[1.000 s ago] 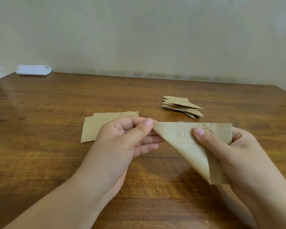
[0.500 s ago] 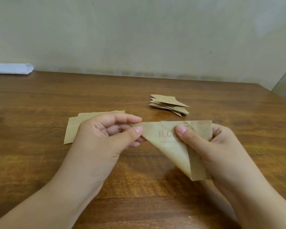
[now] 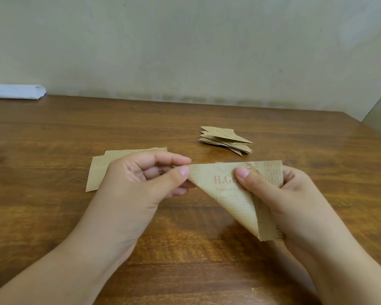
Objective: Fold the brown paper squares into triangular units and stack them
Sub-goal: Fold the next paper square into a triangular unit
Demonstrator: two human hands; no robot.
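while both hands hold it up in the middle of the frame, the folded brown paper [image 3: 229,194] hangs as a downward-pointing triangle above the wooden surface [image 3: 53,133]. the left hand [image 3: 141,183] pinches its left tip between thumb and forefinger, the other fingers [image 3: 154,172] curled in behind. the right hand [image 3: 295,199] grips the right side, thumb pressed on the printed front face, the rest of its fingers hidden behind the sheet. compared with half a second ago the grip and the shape of the paper are unchanged; the left forefinger now reaches further along the top edge, closer over the thumb tip. the view has shifted slightly, so the white folded cloth [image 3: 19,91] at the upper left edge sits a little further into the frame. the flat brown squares [image 3: 99,170] lie left of centre, partly behind the left hand, and the stack of finished triangular units [image 3: 226,139] rests just above the held paper, both where they were.
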